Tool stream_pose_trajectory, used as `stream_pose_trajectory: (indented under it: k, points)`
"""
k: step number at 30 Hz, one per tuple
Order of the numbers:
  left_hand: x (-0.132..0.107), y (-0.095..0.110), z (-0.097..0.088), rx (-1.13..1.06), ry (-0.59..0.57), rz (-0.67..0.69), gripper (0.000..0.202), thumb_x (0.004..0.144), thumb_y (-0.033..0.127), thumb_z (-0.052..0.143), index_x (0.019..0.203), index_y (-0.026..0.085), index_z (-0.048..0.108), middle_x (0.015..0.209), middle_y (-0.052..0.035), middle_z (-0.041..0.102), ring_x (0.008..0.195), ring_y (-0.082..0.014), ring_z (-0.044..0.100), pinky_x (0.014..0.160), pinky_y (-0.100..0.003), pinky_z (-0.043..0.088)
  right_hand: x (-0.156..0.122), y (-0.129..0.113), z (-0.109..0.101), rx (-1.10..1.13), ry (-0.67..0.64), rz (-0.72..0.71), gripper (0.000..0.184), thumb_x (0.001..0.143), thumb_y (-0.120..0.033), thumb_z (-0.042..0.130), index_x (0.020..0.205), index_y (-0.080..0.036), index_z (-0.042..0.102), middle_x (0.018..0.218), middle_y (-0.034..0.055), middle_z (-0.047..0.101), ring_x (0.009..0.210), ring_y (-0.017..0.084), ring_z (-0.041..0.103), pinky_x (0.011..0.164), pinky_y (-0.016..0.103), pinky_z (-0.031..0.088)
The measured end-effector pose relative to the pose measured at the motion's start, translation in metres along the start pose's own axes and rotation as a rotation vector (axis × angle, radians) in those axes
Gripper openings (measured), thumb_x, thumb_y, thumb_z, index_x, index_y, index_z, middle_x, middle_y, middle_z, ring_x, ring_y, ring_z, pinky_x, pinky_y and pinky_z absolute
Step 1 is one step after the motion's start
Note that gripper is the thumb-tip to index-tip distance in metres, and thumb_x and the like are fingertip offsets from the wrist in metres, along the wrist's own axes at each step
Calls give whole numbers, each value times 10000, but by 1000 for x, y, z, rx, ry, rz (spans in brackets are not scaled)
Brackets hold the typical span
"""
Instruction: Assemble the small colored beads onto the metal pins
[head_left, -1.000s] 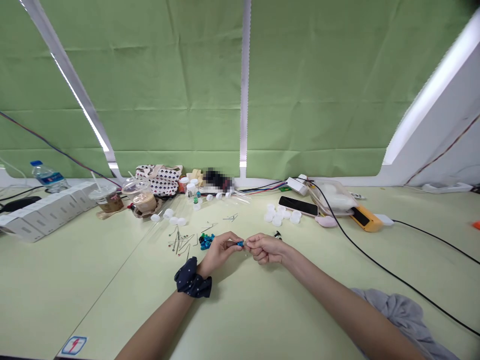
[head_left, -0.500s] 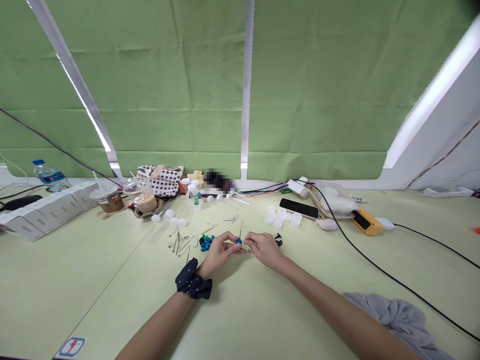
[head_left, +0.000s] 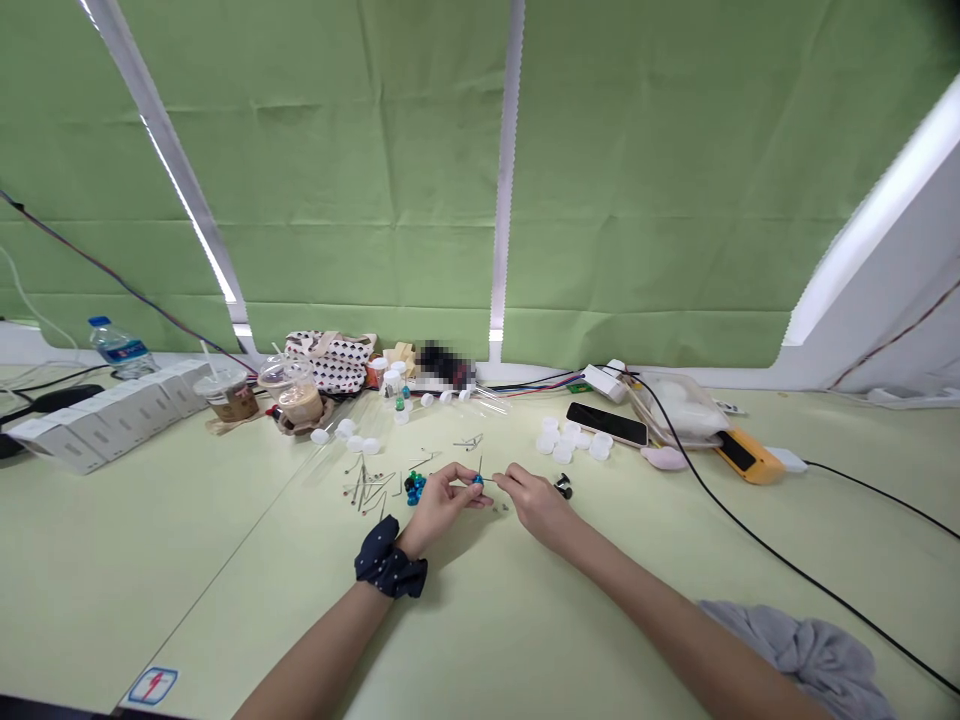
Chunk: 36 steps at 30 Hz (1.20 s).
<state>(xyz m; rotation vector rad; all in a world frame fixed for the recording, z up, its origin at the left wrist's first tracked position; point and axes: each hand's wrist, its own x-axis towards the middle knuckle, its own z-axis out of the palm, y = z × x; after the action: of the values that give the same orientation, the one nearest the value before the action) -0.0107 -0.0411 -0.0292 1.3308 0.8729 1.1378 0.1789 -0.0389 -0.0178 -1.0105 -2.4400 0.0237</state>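
Note:
My left hand point(head_left: 444, 500) pinches a small blue ball-shaped piece point(head_left: 478, 481) between thumb and fingers. A thin metal pin point(head_left: 481, 463) stands up from that piece. My right hand point(head_left: 536, 503) is closed on a thin metal rod point(head_left: 488, 480), whose tip reaches the blue piece from the right; its inner end is hidden by my fingers. Beside my left hand lies a pile of small blue, green and black pieces point(head_left: 415, 487). Tiny metal bits point(head_left: 501, 508) rest below the gap between my hands. Round black-and-silver parts point(head_left: 563, 486) sit by my right hand.
Thin metal pins point(head_left: 365, 484) lie scattered on the left. White caps point(head_left: 562, 453), a phone point(head_left: 607, 424) and an orange device point(head_left: 750, 458) are at the right. A black cable point(head_left: 739, 520) crosses there. Drink cups point(head_left: 300, 405) and white boxes point(head_left: 112, 425) stand at the far left.
The view has shifted slightly, so things on the table appear further right. My right hand has drawn back a little from the blue piece, and the thin rod now shows between them.

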Motion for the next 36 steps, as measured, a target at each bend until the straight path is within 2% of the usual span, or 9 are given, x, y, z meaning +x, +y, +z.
stream_pose_trajectory:
  k: [4, 7, 12, 15, 20, 26, 28, 32, 36]
  points:
    - [-2, 1, 2, -1, -43, -4, 318, 715, 375, 659, 867, 143, 502, 841, -23, 604, 727, -194, 685, 730, -342, 556, 4, 0, -6, 153, 18, 36, 283, 816, -25, 389, 880, -174, 621, 747, 31, 512, 606, 114, 500, 571, 214, 385]
    - [-4, 3, 2, 15, -92, -2, 295, 729, 354, 652, 861, 144, 494, 823, -32, 638, 744, -208, 688, 733, -349, 549, 8, 2, -10, 379, 7, 160, 229, 805, -85, 444, 763, -168, 654, 679, 27, 539, 581, 113, 515, 551, 220, 385]
    - [-7, 6, 3, 56, -162, 1, 274, 742, 333, 648, 867, 147, 489, 736, -51, 686, 782, -232, 686, 734, -356, 540, 7, 12, -11, 885, -293, 486, 186, 760, -263, 529, 736, -137, 663, 568, -5, 540, 366, 66, 437, 416, 215, 364]
    - [-7, 10, 3, 35, -188, 15, 258, 751, 317, 644, 861, 146, 485, 787, -79, 705, 819, -234, 680, 772, -372, 528, 6, 13, -11, 1043, -366, 507, 232, 736, -336, 566, 745, -128, 668, 521, -19, 542, 354, 57, 434, 449, 220, 389]
    - [-6, 14, 1, 32, -187, -8, 276, 738, 332, 652, 856, 143, 489, 756, -83, 709, 769, -237, 688, 743, -369, 532, 8, 8, -14, 1062, -300, 517, 277, 712, -396, 607, 723, -121, 643, 553, -14, 545, 369, 48, 415, 423, 210, 346]
    - [-6, 13, 1, 1, -220, -5, 265, 735, 313, 659, 852, 149, 487, 780, -76, 706, 821, -234, 680, 801, -379, 512, 8, 14, -12, 1350, -530, 572, 277, 703, -400, 621, 748, -131, 575, 532, -67, 442, 351, 6, 219, 378, 186, 210]
    - [-6, 12, 1, 20, -207, -5, 258, 741, 308, 654, 849, 152, 479, 774, -68, 702, 817, -230, 680, 794, -372, 515, 8, 13, -9, 1283, -478, 557, 248, 735, -386, 587, 755, -141, 551, 541, -63, 441, 365, 17, 249, 384, 183, 214]
    - [-4, 9, 1, 40, -135, 5, 260, 746, 311, 646, 839, 157, 458, 787, -44, 677, 779, -223, 686, 752, -362, 531, 9, 6, -5, 942, -170, 449, 148, 782, -311, 532, 806, -165, 521, 599, -32, 500, 482, 72, 433, 446, 186, 297]
    - [-4, 8, 2, 10, -111, 13, 274, 744, 320, 646, 843, 157, 449, 831, -37, 655, 777, -215, 685, 767, -371, 533, 10, -1, -6, 648, -35, 337, 101, 823, -257, 470, 764, -179, 495, 654, -19, 512, 558, 99, 466, 522, 213, 347]
